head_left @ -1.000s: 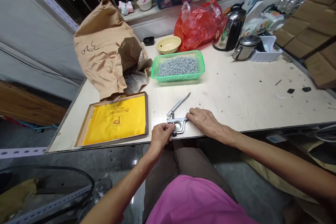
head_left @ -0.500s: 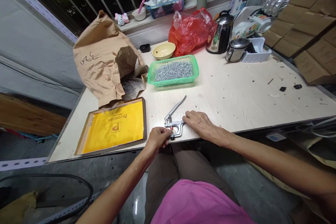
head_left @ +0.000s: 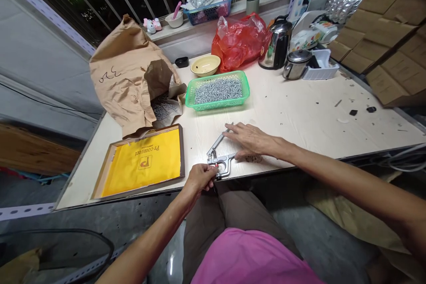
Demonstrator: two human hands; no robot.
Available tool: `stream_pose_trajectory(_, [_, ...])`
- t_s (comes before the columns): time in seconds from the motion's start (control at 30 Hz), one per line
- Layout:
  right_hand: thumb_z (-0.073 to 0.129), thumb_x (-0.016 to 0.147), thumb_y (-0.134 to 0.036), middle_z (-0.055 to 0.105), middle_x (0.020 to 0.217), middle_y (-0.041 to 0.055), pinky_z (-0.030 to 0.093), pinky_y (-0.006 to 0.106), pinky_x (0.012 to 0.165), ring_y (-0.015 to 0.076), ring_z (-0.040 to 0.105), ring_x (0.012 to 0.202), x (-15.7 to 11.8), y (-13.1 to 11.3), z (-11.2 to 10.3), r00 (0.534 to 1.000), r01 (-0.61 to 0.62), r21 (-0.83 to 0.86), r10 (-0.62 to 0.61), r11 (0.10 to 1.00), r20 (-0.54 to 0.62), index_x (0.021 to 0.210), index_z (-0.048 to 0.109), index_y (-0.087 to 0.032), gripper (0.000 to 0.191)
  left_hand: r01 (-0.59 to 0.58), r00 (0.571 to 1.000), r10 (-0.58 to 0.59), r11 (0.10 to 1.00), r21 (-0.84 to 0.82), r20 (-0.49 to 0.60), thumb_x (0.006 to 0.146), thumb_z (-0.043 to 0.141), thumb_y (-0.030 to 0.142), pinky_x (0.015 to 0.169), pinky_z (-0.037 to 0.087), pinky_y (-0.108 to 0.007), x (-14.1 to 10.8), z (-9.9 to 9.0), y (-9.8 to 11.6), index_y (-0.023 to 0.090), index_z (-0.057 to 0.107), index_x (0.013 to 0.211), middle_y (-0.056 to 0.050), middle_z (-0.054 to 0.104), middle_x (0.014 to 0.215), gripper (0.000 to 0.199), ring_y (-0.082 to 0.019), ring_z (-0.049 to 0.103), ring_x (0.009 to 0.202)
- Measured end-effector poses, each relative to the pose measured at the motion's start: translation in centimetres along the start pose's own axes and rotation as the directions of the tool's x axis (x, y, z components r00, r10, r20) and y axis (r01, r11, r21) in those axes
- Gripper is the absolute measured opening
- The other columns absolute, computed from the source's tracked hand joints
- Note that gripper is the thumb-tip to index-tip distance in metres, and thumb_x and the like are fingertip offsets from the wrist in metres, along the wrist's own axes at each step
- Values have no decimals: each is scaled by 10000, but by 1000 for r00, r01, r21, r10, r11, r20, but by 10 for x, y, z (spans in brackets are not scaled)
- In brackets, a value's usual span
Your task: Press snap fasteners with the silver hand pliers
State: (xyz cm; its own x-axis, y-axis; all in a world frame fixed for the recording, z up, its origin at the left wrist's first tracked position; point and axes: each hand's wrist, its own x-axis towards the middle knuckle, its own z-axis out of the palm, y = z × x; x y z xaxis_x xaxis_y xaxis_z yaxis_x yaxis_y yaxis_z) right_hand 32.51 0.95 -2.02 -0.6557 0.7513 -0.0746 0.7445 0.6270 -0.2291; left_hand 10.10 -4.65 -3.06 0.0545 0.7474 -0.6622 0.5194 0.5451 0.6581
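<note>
one pair of snap pliers (head_left: 219, 159) lying between both hands, at the near table edge (head_left: 273, 166)
left hand (head_left: 200, 177) closed on the pliers' head; right hand (head_left: 249, 140) open, fingertips at the handle's far end

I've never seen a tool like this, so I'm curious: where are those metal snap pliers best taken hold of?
Grip the snap pliers by the slim handle, coming from above on the right, where the right hand lies. The handle angles out clear of the table, while the left hand covers the head end.
</note>
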Motion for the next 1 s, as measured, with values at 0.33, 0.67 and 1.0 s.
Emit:
stream_pose_trajectory(0.33, [693, 572, -669, 373, 1423, 194, 227, 557, 1049, 394, 292, 1303, 24, 16, 14, 994, 43, -72, -36, 996, 104, 1416, 321, -127, 1069, 18, 1000, -18, 1000, 1, -15, 761, 616, 341, 326, 304, -165, 4, 1, -9, 142, 553, 676, 65, 476, 412, 226, -56, 409, 314])
stream_pose_trajectory(0.67, [679, 625, -656, 526, 1163, 176, 339, 459, 906, 325, 435, 1049, 19, 9, 7, 997, 30, -135, -19, 990, 81, 1224, 504, -94, 839, 34, 999, -34, 999, -39, -7, 741, 648, 363, 330, 339, -161, 5, 0, -11, 133, 559, 695, 61, 490, 418, 251, -58, 436, 321])
stream_pose_trajectory(1.0, [672, 735, -542, 555, 1044, 135, 363, 374, 796, 280, 450, 1009, 6, 1, 7, 997, 15, -131, -5, 991, 76, 1008, 584, -116, 513, 10, 999, -13, 998, -65, -43, 712, 654, 412, 369, 419, -184, -4, 1, -7, 144, 546, 683, 59, 484, 454, 290, -65, 451, 368])
